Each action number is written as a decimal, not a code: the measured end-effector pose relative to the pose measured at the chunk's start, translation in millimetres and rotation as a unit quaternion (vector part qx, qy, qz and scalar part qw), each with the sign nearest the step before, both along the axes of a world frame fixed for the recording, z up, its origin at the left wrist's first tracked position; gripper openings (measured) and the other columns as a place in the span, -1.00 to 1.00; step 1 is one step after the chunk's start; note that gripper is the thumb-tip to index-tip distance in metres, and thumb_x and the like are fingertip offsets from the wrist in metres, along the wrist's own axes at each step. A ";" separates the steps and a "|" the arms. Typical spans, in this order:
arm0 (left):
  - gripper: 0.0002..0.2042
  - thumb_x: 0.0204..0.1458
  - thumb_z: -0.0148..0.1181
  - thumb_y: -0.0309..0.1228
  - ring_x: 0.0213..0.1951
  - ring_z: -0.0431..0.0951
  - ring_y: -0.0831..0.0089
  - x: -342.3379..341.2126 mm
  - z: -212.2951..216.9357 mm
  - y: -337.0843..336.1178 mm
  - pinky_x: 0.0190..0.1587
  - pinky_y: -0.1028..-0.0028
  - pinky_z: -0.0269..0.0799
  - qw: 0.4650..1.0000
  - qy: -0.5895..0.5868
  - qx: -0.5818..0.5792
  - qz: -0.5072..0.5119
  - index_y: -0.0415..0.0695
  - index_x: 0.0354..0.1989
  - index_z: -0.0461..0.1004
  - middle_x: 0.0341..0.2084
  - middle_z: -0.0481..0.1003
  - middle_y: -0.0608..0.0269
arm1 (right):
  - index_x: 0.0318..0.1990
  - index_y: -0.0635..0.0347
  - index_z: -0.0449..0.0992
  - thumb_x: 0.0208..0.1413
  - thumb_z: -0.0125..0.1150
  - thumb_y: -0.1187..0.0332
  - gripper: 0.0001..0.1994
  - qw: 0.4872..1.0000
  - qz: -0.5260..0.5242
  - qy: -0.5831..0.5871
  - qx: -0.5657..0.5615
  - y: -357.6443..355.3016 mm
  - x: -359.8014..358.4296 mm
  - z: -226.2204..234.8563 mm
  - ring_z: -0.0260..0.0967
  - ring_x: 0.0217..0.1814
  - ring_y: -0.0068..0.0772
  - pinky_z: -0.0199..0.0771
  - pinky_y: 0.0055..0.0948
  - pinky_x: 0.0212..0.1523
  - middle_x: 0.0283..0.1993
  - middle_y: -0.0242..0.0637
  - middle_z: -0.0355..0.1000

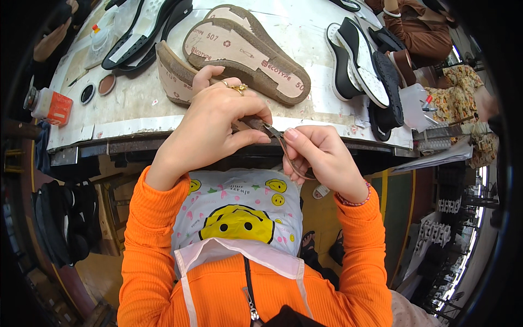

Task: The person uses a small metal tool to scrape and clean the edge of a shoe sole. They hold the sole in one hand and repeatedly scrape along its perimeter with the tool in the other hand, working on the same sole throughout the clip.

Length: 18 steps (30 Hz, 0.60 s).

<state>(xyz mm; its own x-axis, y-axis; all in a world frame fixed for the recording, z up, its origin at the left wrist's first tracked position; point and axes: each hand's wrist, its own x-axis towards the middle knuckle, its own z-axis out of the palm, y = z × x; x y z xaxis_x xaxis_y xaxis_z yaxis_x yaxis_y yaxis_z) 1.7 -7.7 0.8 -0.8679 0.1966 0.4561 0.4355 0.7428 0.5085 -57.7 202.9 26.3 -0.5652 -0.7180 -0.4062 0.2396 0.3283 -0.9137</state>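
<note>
Above the table's near edge, my left hand [210,117] pinches a small brown piece [251,124] between thumb and fingers. Most of this piece is hidden by the fingers, so its kind cannot be made out. My right hand [321,155] is closed around what looks like a pair of small nippers [284,146], with dark metal jaws and thin brown curved handles. The jaws touch or nearly touch the end of the brown piece. Just beyond my hands, brown-edged sandal footbeds [239,52] with pale printed tops lie overlapping on the table.
On the white-covered table [133,117] stand black-and-white shoe soles [357,62] at right and more soles [139,41] at far left. Two small round pots [107,84] and an orange-labelled jar [54,106] sit at left. Another person [419,30] is at the far right.
</note>
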 end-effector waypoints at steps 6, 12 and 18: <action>-0.78 -0.22 0.37 -0.21 -0.30 0.43 0.41 -1.8 1.6 0.6 0.15 0.21 -0.07 1.000 -0.001 0.005 0.004 0.01 -0.45 0.50 -0.53 0.49 0.45 | -0.56 0.29 0.39 0.24 -0.01 0.37 -0.69 0.890 -0.008 0.454 0.028 -2.5 13.6 -23.5 0.23 -0.71 -0.64 0.23 -0.64 -0.62 -0.64 -0.33 0.39; -0.78 -0.23 0.37 -0.21 -0.29 0.44 0.41 0.3 1.5 -0.4 0.14 0.21 -0.06 1.000 -0.005 0.003 0.000 0.01 -0.44 0.51 -0.54 0.48 0.45 | -0.50 0.28 0.37 0.27 -0.10 0.42 -0.73 0.873 -0.189 0.414 -0.176 -0.1 11.6 -34.0 0.28 -0.61 -0.61 0.26 -0.60 -0.59 -0.60 -0.32 0.38; -0.79 -0.22 0.37 -0.20 -0.32 0.40 0.42 -0.5 1.4 0.8 0.12 0.25 -0.05 1.000 0.015 -0.002 0.004 0.03 -0.42 0.54 -0.57 0.44 0.46 | -0.47 0.29 0.37 0.31 -0.11 0.29 -0.67 0.994 -0.010 0.069 -0.085 16.0 5.6 -20.5 0.21 -0.61 -0.72 0.26 -0.66 -0.55 -0.56 -0.31 0.44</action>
<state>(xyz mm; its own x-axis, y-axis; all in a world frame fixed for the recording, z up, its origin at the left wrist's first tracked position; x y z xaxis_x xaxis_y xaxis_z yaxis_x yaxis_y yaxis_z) 1.1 -6.9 2.2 -0.8555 0.1907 0.4814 0.4441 0.7482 0.4928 -52.1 219.0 5.8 -0.6214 -0.7583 -0.1970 0.1125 0.1625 -0.9803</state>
